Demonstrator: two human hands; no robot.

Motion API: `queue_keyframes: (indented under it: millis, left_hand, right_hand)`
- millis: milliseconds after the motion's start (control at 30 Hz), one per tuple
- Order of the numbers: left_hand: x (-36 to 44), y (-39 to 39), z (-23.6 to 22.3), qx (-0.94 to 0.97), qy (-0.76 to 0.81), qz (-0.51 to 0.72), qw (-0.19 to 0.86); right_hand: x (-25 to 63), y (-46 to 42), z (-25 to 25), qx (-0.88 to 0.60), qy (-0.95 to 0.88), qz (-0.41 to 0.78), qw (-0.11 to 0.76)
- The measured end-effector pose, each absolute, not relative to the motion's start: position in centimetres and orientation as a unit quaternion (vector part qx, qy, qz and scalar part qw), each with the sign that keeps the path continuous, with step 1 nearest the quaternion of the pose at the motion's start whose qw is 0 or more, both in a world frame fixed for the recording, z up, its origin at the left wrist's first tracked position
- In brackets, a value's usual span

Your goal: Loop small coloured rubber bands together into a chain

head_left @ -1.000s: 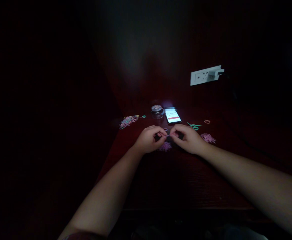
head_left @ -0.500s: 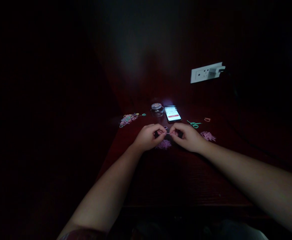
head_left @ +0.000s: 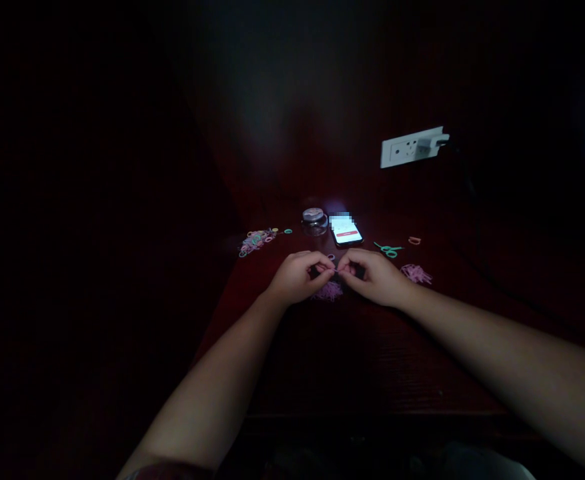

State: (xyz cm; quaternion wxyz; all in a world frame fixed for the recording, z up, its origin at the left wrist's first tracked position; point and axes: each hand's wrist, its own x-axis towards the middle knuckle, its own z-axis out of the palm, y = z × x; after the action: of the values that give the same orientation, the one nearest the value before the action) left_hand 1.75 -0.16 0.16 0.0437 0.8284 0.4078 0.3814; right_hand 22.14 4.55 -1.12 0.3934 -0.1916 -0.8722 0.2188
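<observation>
My left hand [head_left: 297,277] and my right hand [head_left: 372,275] meet fingertip to fingertip above a dark red wooden table [head_left: 362,360]. Both are pinched shut on a tiny band or thread [head_left: 336,271] held between them; it is too small and dim to name with certainty. Just below the fingertips lies a small heap of pink rubber bands [head_left: 328,291]. The room is very dark.
A lit phone [head_left: 345,231] and a small glass jar [head_left: 315,221] sit behind the hands. Mixed coloured bands [head_left: 256,241] lie at the left, more pink bands [head_left: 416,273] at the right, green scissors [head_left: 388,250] beside them. A wall socket [head_left: 411,147] with a plugged charger is behind.
The fingertips of the two hands have drawn closer together, so the short stretch of band between them is smaller. The view has shifted slightly.
</observation>
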Motion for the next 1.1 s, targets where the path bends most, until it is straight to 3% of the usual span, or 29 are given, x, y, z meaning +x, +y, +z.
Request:
queue_keyframes:
  millis: [1100]
  left_hand:
    - [1.50, -0.21, 0.17, 0.831, 0.420, 0.362, 0.052]
  right_hand:
    - [22.03, 4.86, -1.33, -0.205, -0.869, 0.209, 0.399]
